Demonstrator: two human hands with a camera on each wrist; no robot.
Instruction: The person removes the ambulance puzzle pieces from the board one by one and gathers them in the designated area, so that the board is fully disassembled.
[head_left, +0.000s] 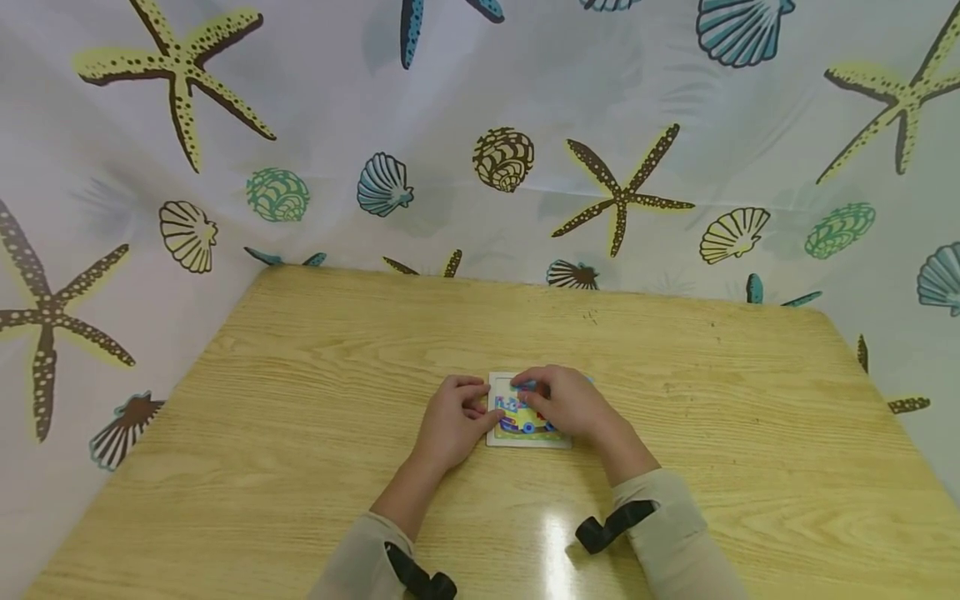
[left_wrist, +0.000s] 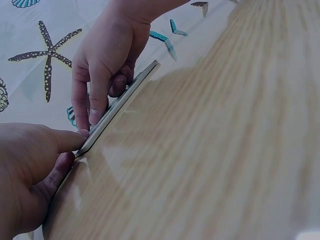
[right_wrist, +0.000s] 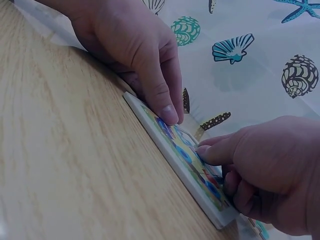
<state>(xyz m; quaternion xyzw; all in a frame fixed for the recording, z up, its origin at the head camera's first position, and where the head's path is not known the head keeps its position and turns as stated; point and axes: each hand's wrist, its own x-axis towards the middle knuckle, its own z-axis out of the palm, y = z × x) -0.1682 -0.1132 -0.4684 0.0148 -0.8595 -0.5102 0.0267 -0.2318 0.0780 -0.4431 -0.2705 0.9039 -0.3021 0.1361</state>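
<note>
A small picture puzzle (head_left: 517, 423) in a pale frame lies flat on the table, showing a colourful cartoon vehicle with blue wheels. My left hand (head_left: 448, 423) grips the frame's left edge, its thumb over the picture in the right wrist view. Above the puzzle's upper right part is my right hand (head_left: 573, 402), which covers that area. Its thumb and index finger pinch a small blue puzzle piece (head_left: 529, 386), mostly hidden by the fingers. The right wrist view shows the board (right_wrist: 175, 162) edge-on, with the right hand's other fingers curled beside it.
The wooden table (head_left: 337, 350) extends around both hands. A white curtain (head_left: 442, 100) printed with shells and starfish surrounds its back and sides. Something teal (right_wrist: 261, 229) shows beyond the board, partly behind the right hand. Black straps with camera mounts (head_left: 615, 525) sit on both sleeves.
</note>
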